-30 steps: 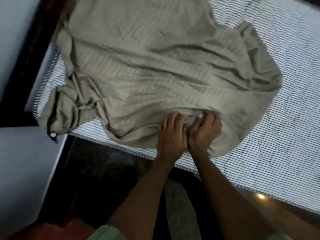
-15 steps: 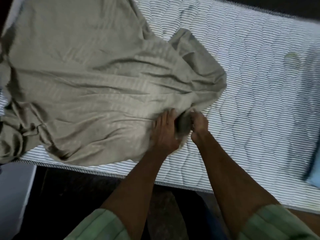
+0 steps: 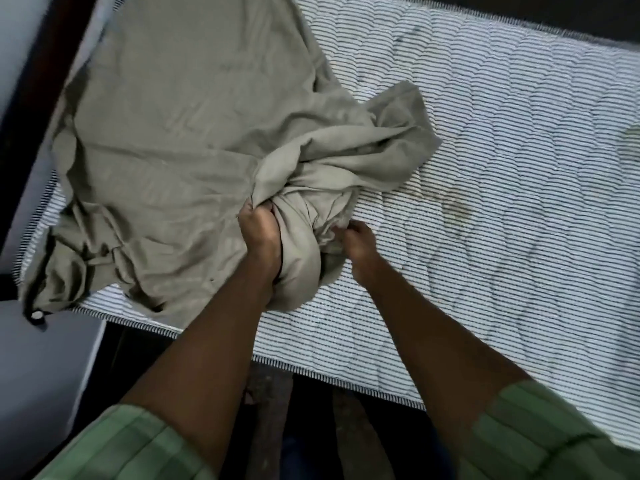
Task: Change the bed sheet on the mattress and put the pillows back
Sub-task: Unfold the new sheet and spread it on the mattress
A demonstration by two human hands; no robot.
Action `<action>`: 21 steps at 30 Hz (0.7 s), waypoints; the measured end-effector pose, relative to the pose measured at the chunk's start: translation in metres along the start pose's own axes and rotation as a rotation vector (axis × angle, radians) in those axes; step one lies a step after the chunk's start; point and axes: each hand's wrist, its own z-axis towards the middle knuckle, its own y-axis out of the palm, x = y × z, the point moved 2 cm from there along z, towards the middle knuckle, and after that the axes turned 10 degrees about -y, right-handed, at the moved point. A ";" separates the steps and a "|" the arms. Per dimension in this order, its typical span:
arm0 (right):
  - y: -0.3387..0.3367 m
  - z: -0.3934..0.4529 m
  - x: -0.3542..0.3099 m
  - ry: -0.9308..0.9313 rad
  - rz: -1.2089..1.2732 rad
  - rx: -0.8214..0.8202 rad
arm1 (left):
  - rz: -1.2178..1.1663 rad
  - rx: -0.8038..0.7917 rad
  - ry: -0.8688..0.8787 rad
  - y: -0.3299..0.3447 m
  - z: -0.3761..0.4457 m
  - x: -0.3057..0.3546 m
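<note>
Head view shows the left hand (image 3: 260, 233) and right hand (image 3: 356, 242) gripping bunched olive sheet (image 3: 180, 133) on the mattress (image 3: 502, 168); soft, light, probably best gathered at folds beyond the fingertips.

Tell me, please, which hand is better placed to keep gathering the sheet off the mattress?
Left, probably: the left hand grips the sheet beside its spread bulk; the right hand pinches only the bunched end.
</note>
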 end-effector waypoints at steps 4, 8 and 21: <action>0.056 0.029 0.028 0.129 0.231 0.055 | 0.099 -0.104 0.021 -0.014 0.016 0.003; 0.074 0.034 0.044 0.208 0.301 -0.010 | 0.461 -0.121 0.121 -0.032 0.010 -0.001; -0.138 -0.041 0.018 0.138 0.627 0.294 | 0.973 -0.489 -0.075 -0.026 0.009 -0.101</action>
